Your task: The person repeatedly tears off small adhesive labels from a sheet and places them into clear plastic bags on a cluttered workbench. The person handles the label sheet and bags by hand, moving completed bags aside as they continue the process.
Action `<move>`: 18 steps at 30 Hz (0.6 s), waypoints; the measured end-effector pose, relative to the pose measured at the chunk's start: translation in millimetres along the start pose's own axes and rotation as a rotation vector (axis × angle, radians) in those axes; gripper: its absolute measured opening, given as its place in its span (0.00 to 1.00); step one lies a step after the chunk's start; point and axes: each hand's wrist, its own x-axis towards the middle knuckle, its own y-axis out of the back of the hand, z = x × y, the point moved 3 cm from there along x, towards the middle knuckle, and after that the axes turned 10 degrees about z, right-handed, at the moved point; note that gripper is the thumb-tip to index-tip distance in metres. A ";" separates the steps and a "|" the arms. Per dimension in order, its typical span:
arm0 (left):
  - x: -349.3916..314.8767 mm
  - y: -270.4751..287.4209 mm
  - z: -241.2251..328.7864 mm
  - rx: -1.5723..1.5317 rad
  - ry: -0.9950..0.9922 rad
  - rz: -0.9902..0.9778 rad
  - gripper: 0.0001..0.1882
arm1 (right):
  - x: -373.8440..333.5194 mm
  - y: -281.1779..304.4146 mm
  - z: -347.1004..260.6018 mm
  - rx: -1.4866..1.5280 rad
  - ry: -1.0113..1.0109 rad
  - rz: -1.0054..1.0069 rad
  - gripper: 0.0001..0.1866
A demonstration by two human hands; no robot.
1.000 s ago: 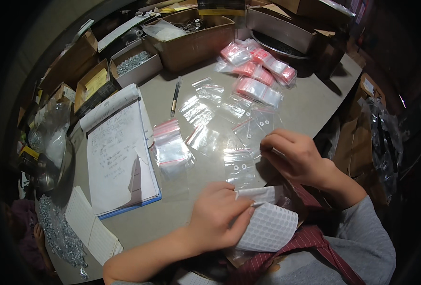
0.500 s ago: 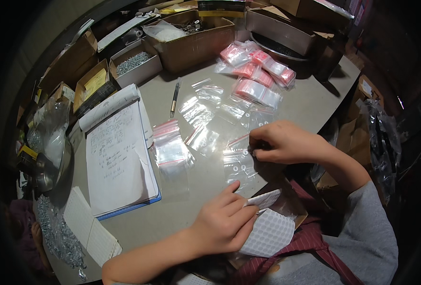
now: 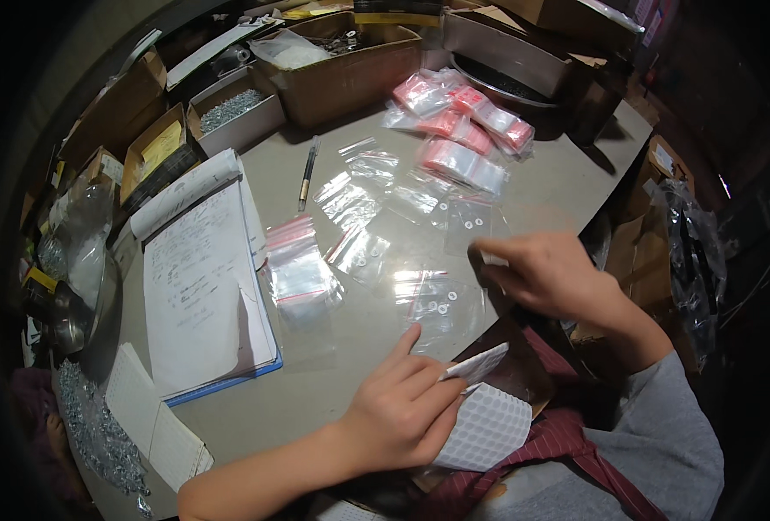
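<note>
My left hand [image 3: 400, 406] is closed on a folded sheet of round white stickers [image 3: 489, 425], its index finger stretched toward the bags. My right hand [image 3: 545, 276] is raised just right of a clear zip bag [image 3: 441, 319] at the table edge. Its fingertips are smeared by motion, and I cannot tell whether they hold anything. Several small white rings show on that bag; whether they are on it or inside is unclear. Beyond it, another clear bag [image 3: 467, 239] carries similar rings. More loose bags [image 3: 347, 201] are spread across the table's middle.
Red-edged bag bundles [image 3: 463, 161] lie at the back. Left of the bags are a pen [image 3: 308, 174], a stack of zip bags [image 3: 298, 265] and a clipboard with written paper [image 3: 198, 286]. Boxes of hardware [image 3: 237, 108] line the far edge. Metal parts [image 3: 107, 434] lie at the left.
My right hand has drawn back to the right, off the near bag, uncovering its rings. My left hand keeps its hold on the sticker sheet. The whole view has shifted slightly.
</note>
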 end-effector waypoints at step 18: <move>2.0 3.6 4.1 0.021 -0.023 -0.001 0.11 | 13.3 -10.0 -0.1 0.350 0.060 -0.180 0.11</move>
